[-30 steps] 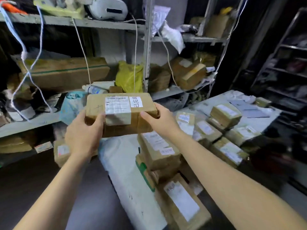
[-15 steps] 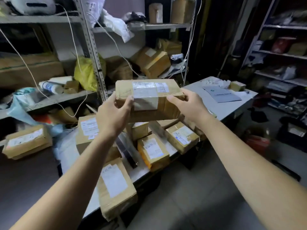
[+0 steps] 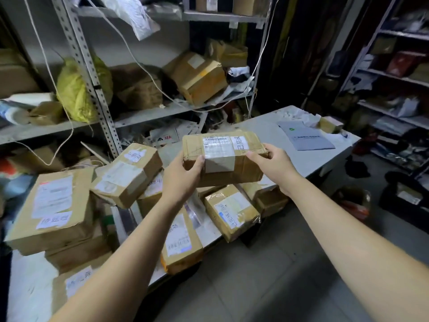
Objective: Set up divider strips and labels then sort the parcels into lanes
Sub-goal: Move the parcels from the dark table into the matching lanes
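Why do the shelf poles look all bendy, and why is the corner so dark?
In the head view, the wide-angle lens curves straight things near the edges, so the shelf post leans. Light falls on the held parcel and the table, while the back doorway gets little and goes dark. The clear tape on a lower parcel shows glare. Far shelves look soft.

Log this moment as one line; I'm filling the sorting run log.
step: sorting | left hand + right hand: gripping labelled parcel by its ends | position: above table | other parcels: unsorted pile
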Action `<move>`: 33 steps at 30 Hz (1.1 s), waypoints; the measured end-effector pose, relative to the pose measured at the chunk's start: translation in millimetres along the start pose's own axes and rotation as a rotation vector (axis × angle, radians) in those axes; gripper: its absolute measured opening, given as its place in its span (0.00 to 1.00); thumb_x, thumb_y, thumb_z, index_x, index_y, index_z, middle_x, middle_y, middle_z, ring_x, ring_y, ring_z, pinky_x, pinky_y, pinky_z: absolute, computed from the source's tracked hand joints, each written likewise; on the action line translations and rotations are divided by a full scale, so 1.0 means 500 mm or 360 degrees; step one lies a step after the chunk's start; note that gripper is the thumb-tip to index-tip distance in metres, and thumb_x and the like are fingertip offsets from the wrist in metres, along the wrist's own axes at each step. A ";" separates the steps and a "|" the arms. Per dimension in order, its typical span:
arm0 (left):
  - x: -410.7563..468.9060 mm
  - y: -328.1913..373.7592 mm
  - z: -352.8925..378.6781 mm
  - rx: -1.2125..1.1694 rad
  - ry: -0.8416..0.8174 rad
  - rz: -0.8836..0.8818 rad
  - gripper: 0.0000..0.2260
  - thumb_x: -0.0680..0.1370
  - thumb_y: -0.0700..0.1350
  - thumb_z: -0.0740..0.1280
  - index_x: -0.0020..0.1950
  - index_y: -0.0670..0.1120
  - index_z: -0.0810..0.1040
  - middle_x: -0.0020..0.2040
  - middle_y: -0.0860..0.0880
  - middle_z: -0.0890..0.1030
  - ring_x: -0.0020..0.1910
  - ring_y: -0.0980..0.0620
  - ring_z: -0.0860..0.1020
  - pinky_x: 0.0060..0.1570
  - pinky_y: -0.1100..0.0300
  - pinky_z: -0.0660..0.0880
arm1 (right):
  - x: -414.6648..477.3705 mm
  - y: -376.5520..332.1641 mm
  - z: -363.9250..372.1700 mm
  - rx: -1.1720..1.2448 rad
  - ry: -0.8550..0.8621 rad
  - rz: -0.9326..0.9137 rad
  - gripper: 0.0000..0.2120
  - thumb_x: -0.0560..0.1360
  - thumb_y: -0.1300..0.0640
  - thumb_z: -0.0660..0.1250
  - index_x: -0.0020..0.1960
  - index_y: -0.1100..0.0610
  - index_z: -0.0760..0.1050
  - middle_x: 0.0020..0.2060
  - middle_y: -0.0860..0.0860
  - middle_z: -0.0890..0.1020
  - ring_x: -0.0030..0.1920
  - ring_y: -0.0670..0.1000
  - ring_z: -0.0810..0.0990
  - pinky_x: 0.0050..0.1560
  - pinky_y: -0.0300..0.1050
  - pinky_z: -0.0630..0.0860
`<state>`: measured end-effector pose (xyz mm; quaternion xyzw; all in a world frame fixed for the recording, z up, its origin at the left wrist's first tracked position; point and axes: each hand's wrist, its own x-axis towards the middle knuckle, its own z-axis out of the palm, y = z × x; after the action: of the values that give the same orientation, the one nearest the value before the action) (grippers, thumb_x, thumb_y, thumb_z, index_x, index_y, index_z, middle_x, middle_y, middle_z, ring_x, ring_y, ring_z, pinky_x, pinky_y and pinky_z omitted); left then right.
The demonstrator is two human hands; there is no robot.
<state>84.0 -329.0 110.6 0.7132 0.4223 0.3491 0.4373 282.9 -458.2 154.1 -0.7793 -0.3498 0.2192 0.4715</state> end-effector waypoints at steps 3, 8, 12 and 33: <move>0.062 -0.032 0.038 -0.0057 -0.0037 -0.0123 0.20 0.77 0.65 0.65 0.66 0.59 0.76 0.57 0.57 0.81 0.58 0.53 0.79 0.57 0.47 0.80 | 0.073 0.022 0.000 -0.0002 -0.0009 0.0061 0.23 0.77 0.43 0.71 0.69 0.50 0.77 0.54 0.41 0.83 0.57 0.44 0.81 0.46 0.36 0.77; 0.163 -0.051 0.075 -0.0130 -0.0035 -0.0231 0.16 0.77 0.60 0.65 0.62 0.57 0.77 0.54 0.56 0.80 0.54 0.53 0.78 0.57 0.49 0.78 | 0.161 0.067 0.027 0.0006 0.0069 0.0227 0.26 0.75 0.42 0.73 0.69 0.51 0.75 0.50 0.42 0.80 0.54 0.49 0.81 0.54 0.49 0.81; 0.251 -0.076 0.096 -0.0027 -0.0029 -0.0338 0.24 0.74 0.59 0.61 0.69 0.54 0.73 0.59 0.50 0.78 0.57 0.48 0.77 0.58 0.48 0.76 | 0.217 0.117 0.075 -0.0036 -0.0054 0.0317 0.34 0.71 0.40 0.75 0.72 0.50 0.69 0.55 0.47 0.83 0.55 0.51 0.83 0.59 0.55 0.80; 0.326 -0.103 0.114 0.0883 -0.0088 -0.0390 0.32 0.80 0.56 0.68 0.80 0.46 0.63 0.74 0.44 0.72 0.70 0.45 0.72 0.68 0.49 0.70 | 0.340 0.134 0.116 -0.0862 -0.0333 -0.0047 0.30 0.71 0.38 0.74 0.64 0.57 0.75 0.59 0.54 0.78 0.58 0.57 0.79 0.47 0.45 0.72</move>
<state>183.5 -186.5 63.0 0.7583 0.5724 0.1455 0.2761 378.8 -317.4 65.8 -0.8448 -0.4535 0.1901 0.2108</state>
